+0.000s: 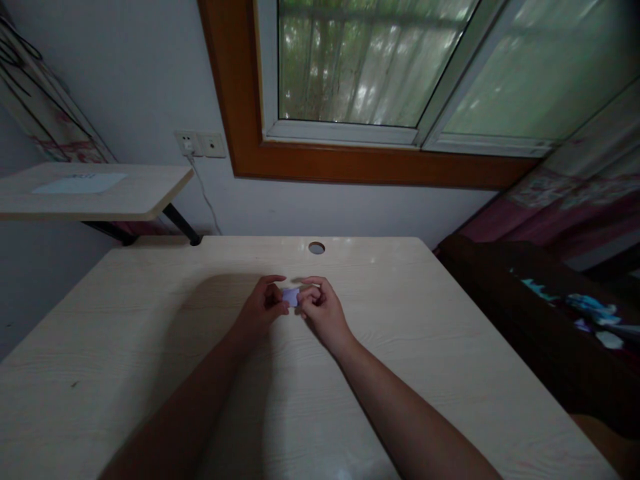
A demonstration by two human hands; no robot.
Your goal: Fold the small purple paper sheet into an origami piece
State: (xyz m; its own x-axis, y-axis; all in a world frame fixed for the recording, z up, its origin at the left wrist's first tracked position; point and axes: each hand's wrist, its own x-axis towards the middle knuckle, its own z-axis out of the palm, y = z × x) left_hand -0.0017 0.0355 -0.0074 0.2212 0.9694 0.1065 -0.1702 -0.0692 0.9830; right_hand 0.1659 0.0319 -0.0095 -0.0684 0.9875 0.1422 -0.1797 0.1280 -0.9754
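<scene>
A small light-purple piece, flat like folded paper (291,297), is held between my two hands above the table. My left hand (261,303) pinches its left edge with thumb and bent fingers, the index finger stretched out past it. On the other side, my right hand (324,310) grips the right edge between thumb and curled fingers. Part of the piece is covered by the fingertips, so its full shape is hidden.
The pale wooden table (400,373) has a round cable hole (317,248) near its back edge. A raised shelf (170,183) bearing a paper sheet (80,183) stands at the left. Behind are wall sockets (200,144) and a window; a dark wooden bench (500,287) with small items lies right.
</scene>
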